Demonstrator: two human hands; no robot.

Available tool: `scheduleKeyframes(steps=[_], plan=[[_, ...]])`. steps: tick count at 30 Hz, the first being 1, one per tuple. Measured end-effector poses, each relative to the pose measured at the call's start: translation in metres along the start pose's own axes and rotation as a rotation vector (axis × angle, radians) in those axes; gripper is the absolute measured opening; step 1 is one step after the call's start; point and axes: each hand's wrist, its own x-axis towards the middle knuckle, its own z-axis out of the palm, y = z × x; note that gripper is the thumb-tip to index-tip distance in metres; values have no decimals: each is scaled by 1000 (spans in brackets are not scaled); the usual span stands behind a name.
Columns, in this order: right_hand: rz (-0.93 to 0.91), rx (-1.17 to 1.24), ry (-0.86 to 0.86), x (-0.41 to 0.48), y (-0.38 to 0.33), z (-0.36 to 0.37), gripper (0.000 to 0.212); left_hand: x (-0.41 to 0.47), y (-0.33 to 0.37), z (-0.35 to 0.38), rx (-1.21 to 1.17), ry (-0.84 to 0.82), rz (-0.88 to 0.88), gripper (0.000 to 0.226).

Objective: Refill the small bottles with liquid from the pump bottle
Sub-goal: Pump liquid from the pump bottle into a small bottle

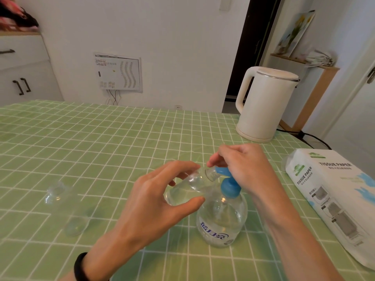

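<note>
A clear pump bottle [222, 222] with a blue pump head [228, 186] stands on the green checked table near the front. My left hand [154, 201] grips a small clear bottle [188, 187], tilted with its open neck against the blue spout. My right hand [241, 165] rests on the pump head with its fingers curled over the spout. Another small clear bottle [55, 192] lies on the table at the left, and a clear cap [76, 226] lies in front of it.
A white electric kettle [265, 104] stands at the back right, its cord trailing off the table. A pack of tissue paper [334, 199] lies along the right edge. White cabinets and a wall stand beyond the table [101, 138].
</note>
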Motion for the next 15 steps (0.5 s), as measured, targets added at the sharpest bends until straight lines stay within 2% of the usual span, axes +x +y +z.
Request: scheduleKeyframes(steps=[4,10,15], plan=[[8,-39,22,-5,-2,0,36,-1,3,0,0,-15,-1,49],[-126,-70,158,-10,-4,1,37,-1,3,-1,0,5,-2,50],[-96,-88,128,-7,-4,3,37,0,1,-1,1,2,-2,50]])
